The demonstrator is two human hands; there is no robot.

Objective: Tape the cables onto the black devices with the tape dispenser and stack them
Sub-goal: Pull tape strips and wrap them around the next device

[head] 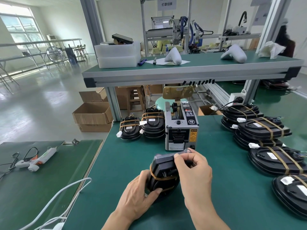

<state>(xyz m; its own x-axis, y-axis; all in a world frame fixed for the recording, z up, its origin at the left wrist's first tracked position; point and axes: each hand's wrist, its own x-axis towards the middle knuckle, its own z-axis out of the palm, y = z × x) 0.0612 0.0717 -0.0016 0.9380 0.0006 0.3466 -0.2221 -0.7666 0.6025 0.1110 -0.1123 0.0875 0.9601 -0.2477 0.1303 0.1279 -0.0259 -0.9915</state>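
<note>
- Green table (216, 188): bare mat between me and its right edge, where taped devices (262, 128) pile.
- Tape dispenser (181, 128) mid-table, toward far edge; two stacks (144, 125) at far-left corner.
- Black device (163, 173) near front edge, tilted up.
- My left hand (137, 195) grips its lower end.
- My right hand (194, 170) pinches tape (182, 152) at its top.

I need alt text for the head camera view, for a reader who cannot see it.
Two bare hands hold a black device upright on a green table: the left hand grips its side and the right hand presses tape on its top. A grey tape dispenser stands just behind, with stacks of taped devices on both sides.
</note>
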